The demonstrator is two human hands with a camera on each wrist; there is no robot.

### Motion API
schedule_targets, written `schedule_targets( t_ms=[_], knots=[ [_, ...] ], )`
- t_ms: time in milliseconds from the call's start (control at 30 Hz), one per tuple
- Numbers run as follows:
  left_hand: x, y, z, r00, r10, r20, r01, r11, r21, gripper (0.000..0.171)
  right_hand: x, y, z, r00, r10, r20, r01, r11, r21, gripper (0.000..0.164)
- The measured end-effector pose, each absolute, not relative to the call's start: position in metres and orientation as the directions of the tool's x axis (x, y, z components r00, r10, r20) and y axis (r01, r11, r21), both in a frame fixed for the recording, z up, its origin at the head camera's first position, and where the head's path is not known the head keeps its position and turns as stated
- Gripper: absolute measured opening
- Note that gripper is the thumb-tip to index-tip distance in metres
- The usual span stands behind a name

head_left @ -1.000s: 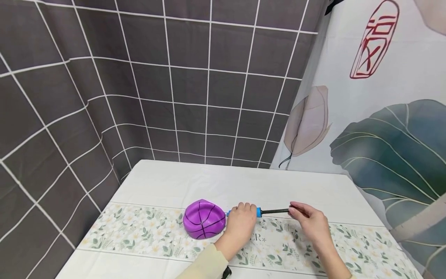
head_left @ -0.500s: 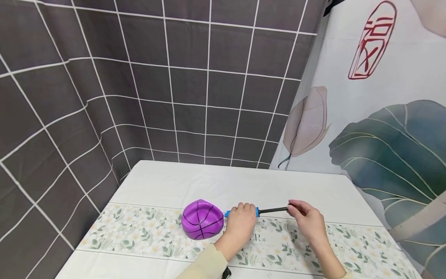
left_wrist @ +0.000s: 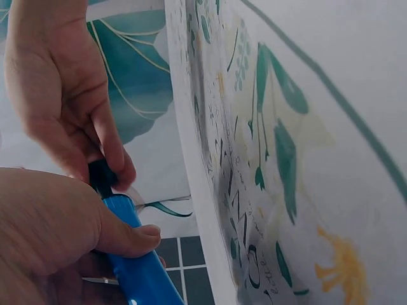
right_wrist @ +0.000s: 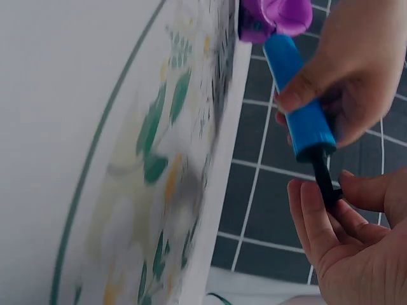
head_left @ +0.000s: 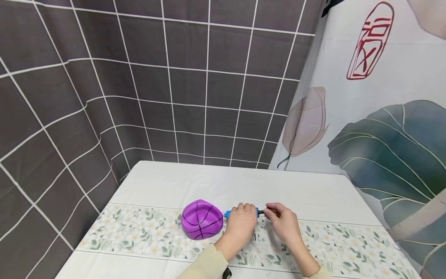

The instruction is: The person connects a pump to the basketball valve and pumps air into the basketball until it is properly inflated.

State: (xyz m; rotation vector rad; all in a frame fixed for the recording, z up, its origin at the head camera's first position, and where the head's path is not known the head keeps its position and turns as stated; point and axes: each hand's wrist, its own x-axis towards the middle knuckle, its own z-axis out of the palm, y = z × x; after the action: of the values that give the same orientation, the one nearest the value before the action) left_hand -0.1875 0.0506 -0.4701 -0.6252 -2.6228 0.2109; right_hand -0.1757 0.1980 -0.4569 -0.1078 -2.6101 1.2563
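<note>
A blue hand pump (right_wrist: 305,121) with a black plunger rod lies level between both hands. My left hand (head_left: 240,221) grips its blue barrel, the thumb along the near side. With the fingertips and thumb, my right hand (head_left: 283,223) holds the black handle at the rod's end, close to the barrel; only a short piece of rod shows. A purple ball (head_left: 202,219) with black lines, caved in on top, sits at the pump's left tip. In the right wrist view the tip meets the ball; whether a needle is inside it is hidden.
The hands work above a white table (head_left: 167,182) with a flowered band across it. A dark grey cloth with white grid lines (head_left: 188,89) hangs behind and at left. A white curtain with leaf prints (head_left: 366,128) hangs at right.
My right hand has moved left, pushing the black rod most of the way into the blue barrel. The left hand and the purple ball stay nearly where they were.
</note>
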Motion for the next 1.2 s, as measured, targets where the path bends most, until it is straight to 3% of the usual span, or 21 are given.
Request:
schedule_targets(
  t_ms=[300,833,1000,1200],
  knots=[
    [-0.187,0.046,-0.467,-0.803,0.477,0.357,0.433,0.879,-0.199,0.022,-0.174,0.203,-0.45,-0.977,0.155,0.144,-0.019,0.612,-0.791,0.023],
    [-0.189,0.043,-0.466,-0.838,0.473,0.273,0.447,0.881,-0.153,0.036,-0.165,0.265,-0.424,-0.979,0.205,0.011,0.107,0.56,-0.822,0.041],
    [-0.189,0.044,-0.466,-0.841,0.47,0.268,0.445,0.883,-0.15,0.04,-0.166,0.274,-0.422,-0.978,0.207,0.006,0.112,0.555,-0.824,0.044],
    [-0.189,0.043,-0.466,-0.835,0.471,0.286,0.434,0.882,-0.184,0.034,-0.168,0.26,-0.429,-0.974,0.214,0.072,0.076,0.612,-0.787,0.035]
  ],
)
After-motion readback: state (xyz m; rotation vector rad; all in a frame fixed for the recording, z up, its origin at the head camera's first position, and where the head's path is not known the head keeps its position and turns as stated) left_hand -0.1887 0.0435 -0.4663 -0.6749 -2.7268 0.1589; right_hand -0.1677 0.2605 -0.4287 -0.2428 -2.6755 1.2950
